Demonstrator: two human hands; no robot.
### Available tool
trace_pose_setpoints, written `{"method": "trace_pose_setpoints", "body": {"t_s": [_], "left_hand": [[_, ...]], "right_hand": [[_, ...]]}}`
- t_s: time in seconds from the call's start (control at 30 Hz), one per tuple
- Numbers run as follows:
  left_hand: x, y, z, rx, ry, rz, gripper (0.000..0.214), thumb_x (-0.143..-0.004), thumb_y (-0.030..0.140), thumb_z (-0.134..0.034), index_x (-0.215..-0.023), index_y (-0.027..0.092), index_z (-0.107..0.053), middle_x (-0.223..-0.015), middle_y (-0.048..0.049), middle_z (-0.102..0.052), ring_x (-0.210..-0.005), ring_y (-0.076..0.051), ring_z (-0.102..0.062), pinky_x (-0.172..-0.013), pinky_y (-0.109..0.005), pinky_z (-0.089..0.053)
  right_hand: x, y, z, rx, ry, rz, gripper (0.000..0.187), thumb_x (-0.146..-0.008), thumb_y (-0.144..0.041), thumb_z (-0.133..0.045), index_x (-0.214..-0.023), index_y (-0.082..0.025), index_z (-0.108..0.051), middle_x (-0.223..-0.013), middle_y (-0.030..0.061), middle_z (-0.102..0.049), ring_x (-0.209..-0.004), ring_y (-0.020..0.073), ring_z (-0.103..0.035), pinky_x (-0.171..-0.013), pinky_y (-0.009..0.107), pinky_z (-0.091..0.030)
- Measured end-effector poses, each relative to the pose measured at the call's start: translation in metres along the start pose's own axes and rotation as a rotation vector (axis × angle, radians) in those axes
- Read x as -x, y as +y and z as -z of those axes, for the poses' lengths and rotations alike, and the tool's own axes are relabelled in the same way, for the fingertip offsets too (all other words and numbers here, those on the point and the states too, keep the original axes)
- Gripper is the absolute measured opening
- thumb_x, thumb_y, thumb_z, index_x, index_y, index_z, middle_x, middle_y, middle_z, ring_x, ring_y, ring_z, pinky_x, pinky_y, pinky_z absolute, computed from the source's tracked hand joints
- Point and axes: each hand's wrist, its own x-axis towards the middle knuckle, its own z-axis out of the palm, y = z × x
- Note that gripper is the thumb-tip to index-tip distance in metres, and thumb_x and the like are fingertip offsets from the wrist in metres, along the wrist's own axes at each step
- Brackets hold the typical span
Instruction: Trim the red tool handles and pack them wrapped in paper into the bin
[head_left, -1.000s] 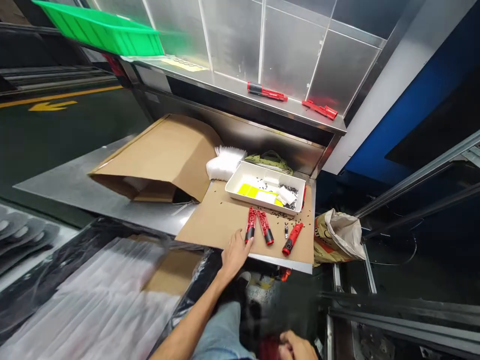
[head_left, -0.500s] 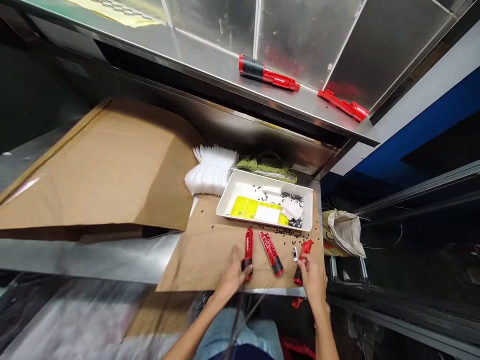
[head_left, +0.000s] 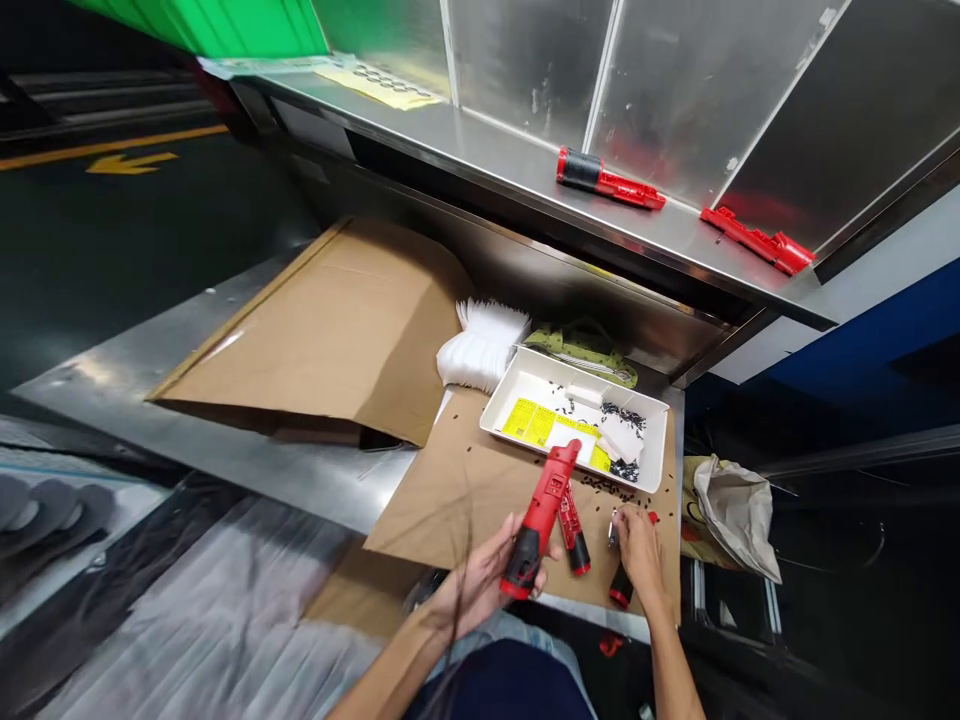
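The work looks early or midway, judging by how the parts lie: nothing here reads clearly as a finished unit. The person's left hand (head_left: 480,572) lifts a red-and-black cordless tool housing (head_left: 538,522) above the lower middle of a brown cardboard sheet (head_left: 442,510), its red end tilted up toward a white plastic tray (head_left: 600,386). The fingers wrap under and around the black end in a firm, closed hold; whether its shell is fully closed cannot be told from this view. Just beside it, a red half-shell (head_left: 574,532) lies on the cardboard, and a dark-tipped red part (head_left: 620,585) sits beneath the right hand (head_left: 639,552). That hand's thumb and forefinger are pressed close together at a small silver metal part (head_left: 613,528), but the fingers hide too much to tell whether it is pinched or only touched. Black screws (head_left: 622,418) remain loose in the tray, with more scattered across the cardboard, and yellow printed labels (head_left: 540,425) lie in the tray too. Two further red housing pieces (head_left: 757,240) rest on the stainless-steel shelf (head_left: 457,132) at upper right, one of them black-ended, seemingly still waiting to be dealt with.
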Motion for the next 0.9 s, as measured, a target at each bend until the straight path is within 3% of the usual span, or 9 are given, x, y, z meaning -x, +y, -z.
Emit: {"method": "trace_pose_setpoints", "body": {"t_s": [0.17, 0.23, 0.3, 0.4, 0.47, 0.6, 0.7, 0.8, 0.9], "left_hand": [[-0.008, 0.007, -0.040, -0.098, -0.045, -0.080, 0.087, -0.081, 0.058, -0.074, -0.148, 0.010, -0.044, -0.080, -0.0077, -0.073, -0.068, -0.015, -0.065, -0.068, -0.026, -0.048], [-0.010, 0.011, -0.050, -0.119, -0.076, -0.088, 0.093, -0.079, 0.056, -0.077, -0.152, 0.013, -0.038, -0.083, -0.0083, -0.074, -0.074, -0.018, -0.068, -0.074, -0.029, -0.050], [-0.012, 0.015, -0.059, -0.147, -0.081, -0.095, 0.088, -0.077, 0.055, -0.079, -0.148, 0.015, -0.046, -0.089, -0.0095, -0.074, -0.074, -0.018, -0.068, -0.072, -0.028, -0.050], [-0.017, 0.019, -0.068, -0.165, -0.057, -0.136, 0.061, -0.074, 0.054, -0.082, -0.113, 0.008, -0.072, -0.093, -0.0121, -0.074, -0.067, -0.013, -0.065, -0.065, -0.023, -0.047], [-0.021, 0.019, -0.073, -0.088, -0.040, -0.152, 0.046, -0.076, 0.049, -0.082, -0.097, 0.008, -0.075, -0.091, -0.0117, -0.074, -0.069, -0.014, -0.065, -0.068, -0.024, -0.050], [-0.025, 0.018, -0.082, 0.119, -0.054, -0.092, 0.038, -0.081, 0.038, -0.079, -0.111, 0.016, -0.070, -0.092, -0.0076, -0.074, -0.095, -0.026, -0.073, -0.088, -0.039, -0.056], [-0.023, 0.017, -0.090, 0.109, -0.035, -0.080, 0.036, -0.087, 0.044, -0.072, -0.110, 0.016, -0.069, -0.096, -0.0082, -0.074, -0.085, -0.022, -0.074, -0.076, -0.031, -0.058], [-0.018, 0.016, -0.099, 0.064, -0.032, -0.111, 0.040, -0.091, 0.049, -0.066, -0.110, 0.014, -0.071, -0.101, -0.0111, -0.074, -0.076, -0.017, -0.072, -0.069, -0.025, -0.056], [-0.013, 0.017, -0.105, 0.056, -0.032, -0.145, 0.044, -0.089, 0.047, -0.069, -0.119, 0.014, -0.068, -0.103, -0.0125, -0.075, -0.082, -0.019, -0.072, -0.074, -0.026, -0.056]], "right_hand": [[0.020, -0.006, 0.033, -0.329, 0.083, 0.009, 0.044, -0.095, -0.062, -0.034, -0.090, -0.022, -0.053, -0.082, 0.0057, -0.069, -0.072, 0.0211, -0.069, -0.065, 0.032, -0.055], [0.034, -0.017, 0.049, -0.549, 0.129, -0.004, 0.044, -0.093, -0.065, -0.044, -0.097, -0.021, -0.051, -0.090, 0.0073, -0.072, -0.073, 0.0203, -0.072, -0.066, 0.034, -0.059], [0.050, -0.033, 0.065, -0.823, 0.183, -0.020, 0.046, -0.087, -0.058, -0.064, -0.110, -0.020, -0.052, -0.095, 0.0079, -0.075, -0.077, 0.0205, -0.074, -0.069, 0.035, -0.062], [0.073, -0.056, 0.081, -1.060, 0.284, 0.046, 0.052, -0.083, -0.040, -0.077, -0.124, -0.018, -0.055, -0.095, 0.0087, -0.077, -0.081, 0.0219, -0.077, -0.067, 0.030, -0.064], [0.086, -0.068, 0.083, -1.063, 0.330, 0.201, 0.041, -0.085, -0.033, -0.076, -0.119, -0.017, -0.059, -0.094, 0.0099, -0.078, -0.082, 0.0238, -0.078, -0.066, 0.031, -0.065], [0.106, -0.089, 0.071, -0.953, 0.489, 0.493, 0.030, -0.085, -0.022, -0.076, -0.110, -0.017, -0.061, -0.096, 0.0115, -0.079, -0.086, 0.0271, -0.078, -0.068, 0.034, -0.066], [0.113, -0.101, 0.062, -0.867, 0.607, 0.547, 0.027, -0.087, -0.021, -0.075, -0.109, -0.019, -0.059, -0.100, 0.0105, -0.078, -0.090, 0.0271, -0.078, -0.073, 0.038, -0.067], [0.113, -0.107, 0.063, -0.734, 0.570, 0.667, 0.027, -0.086, -0.024, -0.077, -0.106, -0.021, -0.058, -0.097, 0.0095, -0.078, -0.089, 0.0288, -0.078, -0.069, 0.042, -0.068], [0.114, -0.108, 0.063, -0.669, 0.512, 0.738, 0.026, -0.087, -0.023, -0.076, -0.106, -0.021, -0.057, -0.095, 0.0092, -0.078, -0.087, 0.0288, -0.078, -0.068, 0.042, -0.068]]}}
